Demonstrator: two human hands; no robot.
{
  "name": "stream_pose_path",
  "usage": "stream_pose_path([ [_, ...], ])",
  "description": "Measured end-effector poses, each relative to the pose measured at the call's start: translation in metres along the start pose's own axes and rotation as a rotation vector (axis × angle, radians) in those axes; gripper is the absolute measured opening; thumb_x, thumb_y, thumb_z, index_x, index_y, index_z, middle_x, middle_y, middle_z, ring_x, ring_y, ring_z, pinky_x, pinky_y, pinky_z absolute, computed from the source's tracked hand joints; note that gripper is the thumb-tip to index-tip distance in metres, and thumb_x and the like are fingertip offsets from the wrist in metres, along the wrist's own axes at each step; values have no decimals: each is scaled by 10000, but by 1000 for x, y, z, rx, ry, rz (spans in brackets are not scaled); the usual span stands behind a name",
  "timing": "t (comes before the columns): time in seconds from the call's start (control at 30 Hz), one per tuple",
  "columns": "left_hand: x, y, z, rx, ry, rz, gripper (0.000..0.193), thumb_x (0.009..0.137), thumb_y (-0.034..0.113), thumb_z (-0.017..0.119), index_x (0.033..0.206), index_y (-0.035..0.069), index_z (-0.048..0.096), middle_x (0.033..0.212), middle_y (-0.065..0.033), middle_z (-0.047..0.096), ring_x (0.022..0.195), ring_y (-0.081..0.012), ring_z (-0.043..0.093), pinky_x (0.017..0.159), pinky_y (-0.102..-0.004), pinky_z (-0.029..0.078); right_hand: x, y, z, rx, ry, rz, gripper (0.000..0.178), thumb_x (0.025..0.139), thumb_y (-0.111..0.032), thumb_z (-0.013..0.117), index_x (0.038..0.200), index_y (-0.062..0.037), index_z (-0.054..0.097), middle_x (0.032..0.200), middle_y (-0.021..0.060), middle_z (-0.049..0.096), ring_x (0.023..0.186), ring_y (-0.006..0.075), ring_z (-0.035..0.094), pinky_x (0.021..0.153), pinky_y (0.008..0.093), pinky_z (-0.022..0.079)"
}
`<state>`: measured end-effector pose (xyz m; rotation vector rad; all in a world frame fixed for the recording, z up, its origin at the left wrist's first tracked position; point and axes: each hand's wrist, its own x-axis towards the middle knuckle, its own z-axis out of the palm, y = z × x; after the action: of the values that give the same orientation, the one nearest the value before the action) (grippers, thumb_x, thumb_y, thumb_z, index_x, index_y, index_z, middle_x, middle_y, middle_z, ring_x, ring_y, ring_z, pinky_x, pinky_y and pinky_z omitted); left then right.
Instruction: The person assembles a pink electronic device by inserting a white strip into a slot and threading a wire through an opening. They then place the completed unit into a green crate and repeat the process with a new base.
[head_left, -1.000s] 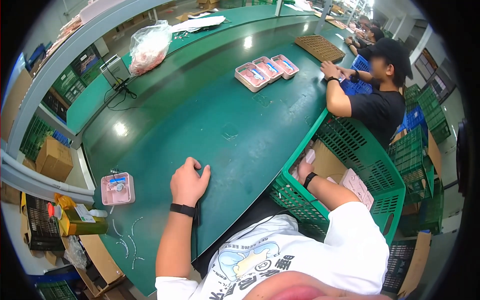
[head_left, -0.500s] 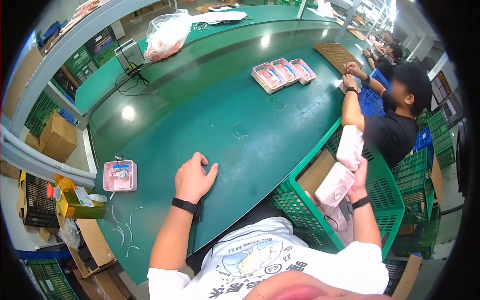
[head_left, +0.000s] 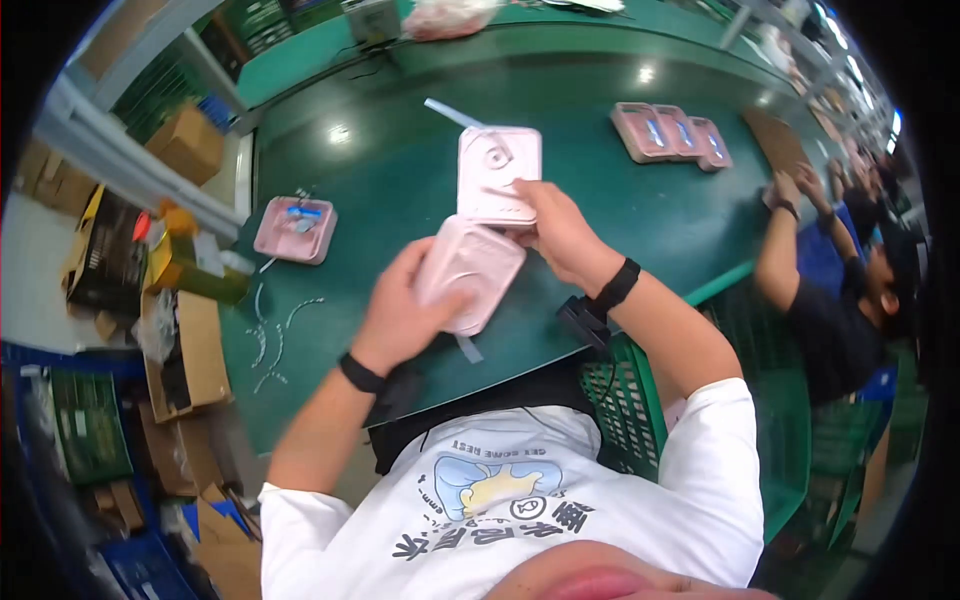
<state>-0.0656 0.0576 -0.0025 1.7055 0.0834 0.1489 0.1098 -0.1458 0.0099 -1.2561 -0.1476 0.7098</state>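
Note:
Both of my hands are over the green table, each with a pale pink plastic case. My left hand (head_left: 400, 310) grips the nearer pink case (head_left: 475, 265), its thumb across the face; a grey strip hangs below that case. My right hand (head_left: 565, 235) pinches the farther pink case (head_left: 487, 180), which shows a round mark, and a pale strip sticks out past its far edge. The two cases overlap or touch at their ends. To the left lies an open pink case (head_left: 320, 248) with a blue part and wires inside.
Several thin pale wires (head_left: 262, 345) lie near the left edge. Three open pink cases (head_left: 655, 150) sit at the far right. A green basket (head_left: 625, 400) stands against the table by my right arm. A yellow jug (head_left: 190, 270) is at left; a co-worker (head_left: 830, 310) works at right.
My right hand has brought two pink cases from the green basket to over the table. My left hand, empty before, now holds one of them. The view has shifted.

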Motion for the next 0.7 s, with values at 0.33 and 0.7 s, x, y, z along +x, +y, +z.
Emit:
stream_pose_path([
  [0.33, 10, -3, -140, 296, -464, -582, 501, 1031, 327, 887, 1405, 21, 754, 1292, -45, 805, 1102, -127, 760, 983, -310, 614, 36, 13, 9, -838, -88, 78, 573, 1090, -524, 721, 1289, 12, 688, 1020, 89, 752, 804, 170, 717, 686, 357, 608],
  [0.7, 35, 33, -77, 1101, -88, -19, 613, 918, 377, 923, 1400, 46, 739, 1456, -211, 714, 1371, -399, 679, 1145, -460, 562, 27, -14, -9, -1378, -170, -236, 531, 964, -487, 863, 1170, -5, 776, 1146, 170, 792, 1023, 331, 745, 940, 451, 614],
])
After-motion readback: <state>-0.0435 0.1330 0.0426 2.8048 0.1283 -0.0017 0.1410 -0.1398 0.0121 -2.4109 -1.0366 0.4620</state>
